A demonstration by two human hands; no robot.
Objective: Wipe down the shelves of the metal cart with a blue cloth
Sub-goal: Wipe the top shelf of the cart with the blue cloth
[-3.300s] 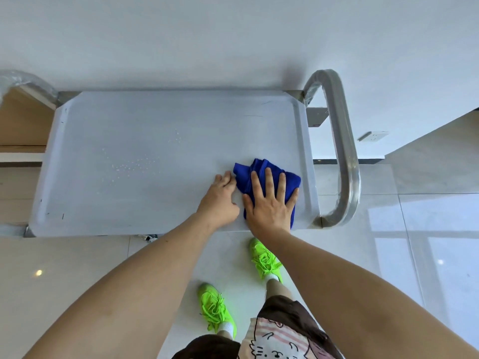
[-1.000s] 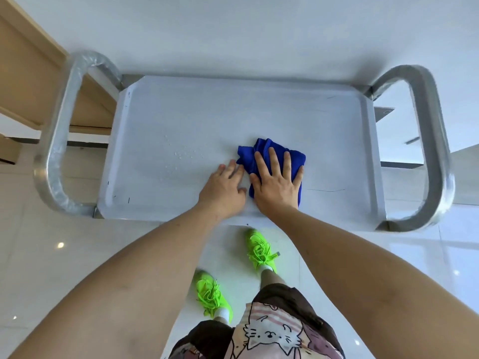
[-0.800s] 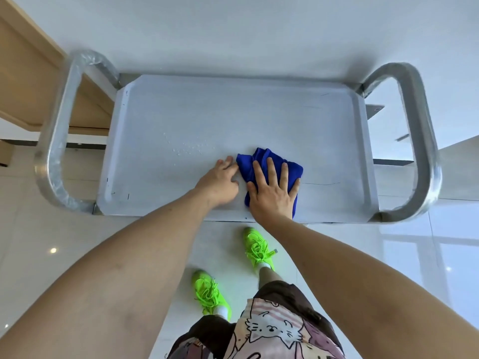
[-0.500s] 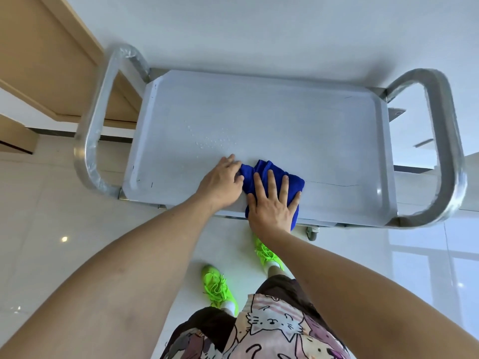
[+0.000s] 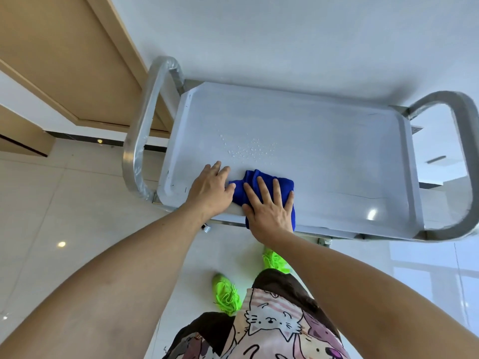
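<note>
Blue cloth [image 5: 261,187] has been slid leftward along the top shelf [image 5: 337,156], pressed flat under the spread right hand [image 5: 269,211]; the left hand [image 5: 211,193] rests flat beside it, droplets [image 5: 248,151] unwiped just ahead.

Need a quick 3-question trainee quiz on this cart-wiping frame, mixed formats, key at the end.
1. True or false: the right hand lies flat, fingers spread, on the folded blue cloth.
2. Multiple choice: the patch of water droplets on the top shelf of the metal cart lies (A) beyond the cloth, further from the person, (B) under the cloth, (C) by the right-side tubular handle.
3. Fill in: the left hand rests on the shelf just to the ____ of the cloth.

Key: 1 true; 2 A; 3 left.
</note>
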